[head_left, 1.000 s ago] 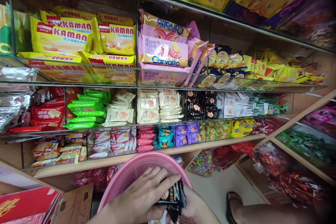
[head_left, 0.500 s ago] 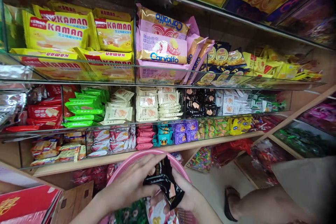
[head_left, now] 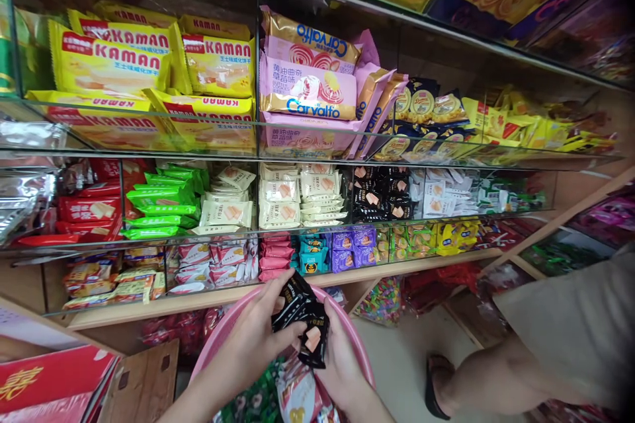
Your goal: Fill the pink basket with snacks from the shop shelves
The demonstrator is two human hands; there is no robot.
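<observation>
My left hand (head_left: 251,337) and my right hand (head_left: 342,360) are together over a pink basket (head_left: 210,340) at the bottom centre. Between them are black snack packets (head_left: 314,338) with a wafer picture. My left fingers and thumb close on the upper black packet, while my right hand grips the lower one from its right side. Exactly how many packets they hold is hard to tell. Below my hands, white-and-red packets (head_left: 297,393) and dark green packets (head_left: 255,403) lie in the basket.
Glass-fronted shelves (head_left: 208,238) of packaged snacks span the view, including yellow wafer packs (head_left: 129,63), pink cookie packs (head_left: 307,86) and black packets (head_left: 380,195). A red box (head_left: 44,377) and wooden crate (head_left: 141,380) stand left. Another person's leg (head_left: 489,370) is at right.
My hands have shifted slightly and the black packets between them have turned and spread apart, with the lower one's front now showing. The other person's leg at right has moved a little.
</observation>
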